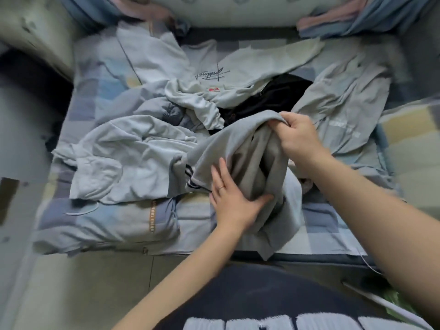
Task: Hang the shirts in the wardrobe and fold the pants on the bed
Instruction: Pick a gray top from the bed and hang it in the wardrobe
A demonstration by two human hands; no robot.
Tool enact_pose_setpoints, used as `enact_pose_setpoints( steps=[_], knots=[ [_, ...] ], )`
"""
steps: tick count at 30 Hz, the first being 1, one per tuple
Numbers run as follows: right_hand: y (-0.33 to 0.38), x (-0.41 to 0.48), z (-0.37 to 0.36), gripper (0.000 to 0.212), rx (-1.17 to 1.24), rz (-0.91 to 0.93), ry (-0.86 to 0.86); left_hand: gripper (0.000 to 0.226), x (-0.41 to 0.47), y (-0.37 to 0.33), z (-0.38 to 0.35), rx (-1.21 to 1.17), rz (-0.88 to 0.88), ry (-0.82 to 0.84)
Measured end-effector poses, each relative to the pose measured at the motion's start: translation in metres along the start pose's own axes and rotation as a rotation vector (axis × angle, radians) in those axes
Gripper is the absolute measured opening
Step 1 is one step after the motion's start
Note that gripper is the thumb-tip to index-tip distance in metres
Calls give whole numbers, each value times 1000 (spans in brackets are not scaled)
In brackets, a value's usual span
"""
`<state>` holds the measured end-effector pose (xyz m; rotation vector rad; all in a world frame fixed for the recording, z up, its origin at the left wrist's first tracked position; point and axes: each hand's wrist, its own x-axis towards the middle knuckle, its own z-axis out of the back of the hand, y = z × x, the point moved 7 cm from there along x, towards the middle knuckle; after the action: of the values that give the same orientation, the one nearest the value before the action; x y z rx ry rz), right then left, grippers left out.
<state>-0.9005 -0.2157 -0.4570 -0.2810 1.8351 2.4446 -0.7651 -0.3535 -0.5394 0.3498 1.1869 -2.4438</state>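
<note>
Checked blue bedding (319, 225) covers the bed, strewn with loose clothes. Right hand (300, 134) has its fingers curled tight around a bunched upper edge of the grey garment (228, 144), which drapes down from those fingers toward the bed's near edge. Left hand (232, 198) lies flat on the same cloth, fingers straight, thumb spread. Just beyond the right fingertips lies a black garment (278, 96); beyond that, a pale printed shirt (238, 67). A light blue garment (123, 151) lies left of the left fingers.
</note>
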Motion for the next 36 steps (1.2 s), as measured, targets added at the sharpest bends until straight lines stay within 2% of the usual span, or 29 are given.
enact_pose_setpoints(
  steps=[1,3,5,8,10,12,14,16,17,19,21,22,26,27,28,29,30,31,33,36],
  knots=[
    [6,-5,-2,35,56,-24,-23,141,-8,-4,10,40,-64,-79],
    [15,-13,-4,34,177,-85,-67,130,-18,-19,31,150,-297,-249],
    [26,-20,-6,22,285,-140,-80,107,-18,-31,45,227,-431,-287],
    [34,-25,-9,17,399,-203,-75,57,5,-36,54,226,-355,-122],
    [33,-28,-11,15,449,-245,-64,25,14,-40,59,61,-324,-29],
    [30,-33,-10,10,518,-269,-50,10,21,-39,68,-131,-219,-16],
    [24,-45,2,28,437,-226,-80,8,30,-38,83,-240,-146,-52],
    [15,-66,14,46,176,-136,-102,10,37,-44,97,-323,-125,-77],
    [6,-78,14,53,64,-101,-61,13,40,-48,102,-378,-116,-76],
    [-18,-105,-2,70,-107,-89,127,18,39,-61,104,-461,-129,-40],
    [-41,-123,-19,95,-164,-137,260,28,30,-74,96,-474,-174,38],
    [-48,-126,-25,107,-155,-155,268,31,25,-77,91,-472,-188,67],
    [-69,-115,-33,139,-214,-214,163,21,15,-79,91,-611,-137,93],
    [-77,-114,-35,135,-219,-225,137,19,16,-80,95,-643,-122,97],
    [-86,-114,-36,117,-240,-233,116,19,17,-83,97,-661,-111,116],
    [-94,-114,-36,81,-293,-228,103,20,18,-85,98,-677,-103,145],
    [-96,-115,-32,36,-401,-233,83,20,19,-87,100,-686,-102,167],
    [-101,-114,-27,7,-464,-236,57,20,20,-90,104,-685,-116,171],
    [-103,-108,-8,31,-510,-227,-18,20,24,-94,117,-658,-172,132],
    [-80,-102,22,26,-415,-195,-93,19,34,-89,144,-564,-251,15]
  ],
)
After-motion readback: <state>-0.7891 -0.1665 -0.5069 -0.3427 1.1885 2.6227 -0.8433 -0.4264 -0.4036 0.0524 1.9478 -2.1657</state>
